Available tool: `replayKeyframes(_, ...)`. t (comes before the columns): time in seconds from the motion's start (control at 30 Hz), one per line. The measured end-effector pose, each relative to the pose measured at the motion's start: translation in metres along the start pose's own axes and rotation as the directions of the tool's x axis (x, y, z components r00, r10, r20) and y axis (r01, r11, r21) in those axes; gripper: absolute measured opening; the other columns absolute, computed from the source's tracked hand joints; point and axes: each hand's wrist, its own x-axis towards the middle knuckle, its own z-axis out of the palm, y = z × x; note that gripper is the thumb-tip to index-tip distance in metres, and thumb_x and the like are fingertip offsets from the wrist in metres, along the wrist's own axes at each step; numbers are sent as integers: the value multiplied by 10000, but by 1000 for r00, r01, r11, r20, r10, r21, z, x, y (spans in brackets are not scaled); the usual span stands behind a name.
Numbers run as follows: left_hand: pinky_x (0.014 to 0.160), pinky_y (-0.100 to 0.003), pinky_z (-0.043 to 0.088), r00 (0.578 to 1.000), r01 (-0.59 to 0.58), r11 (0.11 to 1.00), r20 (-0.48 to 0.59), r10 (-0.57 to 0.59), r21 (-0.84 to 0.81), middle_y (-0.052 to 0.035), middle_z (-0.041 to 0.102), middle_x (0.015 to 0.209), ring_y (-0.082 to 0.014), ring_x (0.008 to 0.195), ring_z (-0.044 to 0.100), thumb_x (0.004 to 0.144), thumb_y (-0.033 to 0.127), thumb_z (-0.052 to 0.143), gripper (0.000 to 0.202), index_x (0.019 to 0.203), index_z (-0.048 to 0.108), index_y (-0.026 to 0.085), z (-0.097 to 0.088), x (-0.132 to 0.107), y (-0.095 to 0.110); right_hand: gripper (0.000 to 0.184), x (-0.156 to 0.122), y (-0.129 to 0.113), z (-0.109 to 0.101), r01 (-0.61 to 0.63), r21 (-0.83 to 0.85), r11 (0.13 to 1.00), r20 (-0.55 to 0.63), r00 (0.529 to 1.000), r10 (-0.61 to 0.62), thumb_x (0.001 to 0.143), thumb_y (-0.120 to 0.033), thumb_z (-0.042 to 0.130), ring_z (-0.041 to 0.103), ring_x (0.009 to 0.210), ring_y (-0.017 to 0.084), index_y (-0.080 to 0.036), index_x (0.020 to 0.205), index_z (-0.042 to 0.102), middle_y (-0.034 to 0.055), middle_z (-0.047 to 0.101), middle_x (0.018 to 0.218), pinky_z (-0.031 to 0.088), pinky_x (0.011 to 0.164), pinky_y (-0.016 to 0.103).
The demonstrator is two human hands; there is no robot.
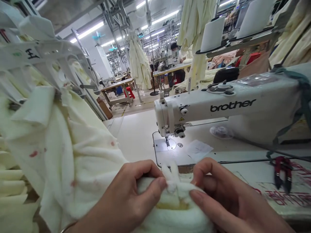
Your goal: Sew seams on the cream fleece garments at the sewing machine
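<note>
Between my two hands is a cream fleece garment piece [179, 220], with a small bow-like trim [172, 187] and two soft loops standing up from its edge. My left hand [136, 191] pinches the fabric just left of the trim, thumb on top. On the other side, my right hand [218, 191] grips the edge between thumb and fingers. The fabric is bunched, and its lower part runs out of the picture. Just beyond my hands stands a white sewing machine [206, 103] with its needle area [167, 140] lit.
Cream garments [92, 145] with reddish spots hang from a white clip hanger [48, 61] at left. Red-handled thread snips [283, 173] lie right, on the machine table. A scrap of white material [199, 149] lies beside the needle plate. Thread cones [212, 34] stand behind; a person sits farther back.
</note>
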Motion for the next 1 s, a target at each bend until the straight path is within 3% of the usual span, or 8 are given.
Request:
replayKeyframes(0.17,632,-222,394,998,-59,997,-31,61,57,40,643,706,-99,665,537,838,370,540,212,745,640,209,2,25,-15,210,23,-1,-19,79,-300,951,-26,996,-91,917,-409,473,477,612,109,-221,835,428,-35,498,672,384,507,200)
replayKeyframes(0.3,672,-221,394,996,-38,992,-73,47,122,27,662,759,-97,696,543,844,309,552,164,786,644,187,-14,32,-35,137,49,-2,-38,147,-609,779,23,985,-169,928,-320,407,505,575,130,-228,846,468,-26,556,656,408,502,241)
replayKeyframes(0.37,673,-206,399,995,-38,994,-84,46,100,31,657,770,-89,704,542,851,302,555,147,806,636,188,-21,25,-36,132,53,-6,-39,325,-763,559,105,915,-389,943,-305,413,593,727,155,-245,895,520,11,630,830,477,594,269)
replayKeyframes(0.43,685,-187,409,995,-95,994,-23,96,46,36,656,793,-79,731,552,859,302,559,134,826,630,193,-24,19,-31,153,52,-11,-34,521,-809,270,290,755,-589,951,-313,441,592,1006,196,-263,1049,548,47,630,1086,510,785,314)
replayKeyframes(0.5,702,-178,422,980,-173,985,97,173,-9,37,659,811,-72,750,567,864,285,559,115,845,632,199,-20,17,-24,179,49,-14,-27,624,-768,148,422,665,-616,953,-299,451,573,1072,202,-263,1091,559,44,636,1112,496,859,325)
replayKeyframes(0.57,732,-198,432,970,-233,972,78,231,24,29,659,825,-85,775,580,857,259,571,84,848,630,201,-10,19,-17,147,45,-16,-23,583,-762,281,391,761,-519,949,-265,452,627,857,171,-250,941,598,8,668,888,507,713,281)
replayKeyframes(0.7,727,-274,451,908,-264,936,-267,322,232,-14,641,792,-145,770,582,857,341,557,161,794,592,197,21,26,-8,245,35,-18,-31,227,-768,599,103,967,-233,924,-299,449,573,609,130,-222,736,587,-25,612,663,413,529,251)
replayKeyframes(1.0,739,-257,428,974,-216,971,93,207,101,34,662,877,-120,782,576,875,259,485,113,903,595,251,54,39,-4,149,6,-8,-57,25,-677,735,-134,979,-157,839,-366,556,638,818,165,-305,892,681,-39,702,863,487,726,244)
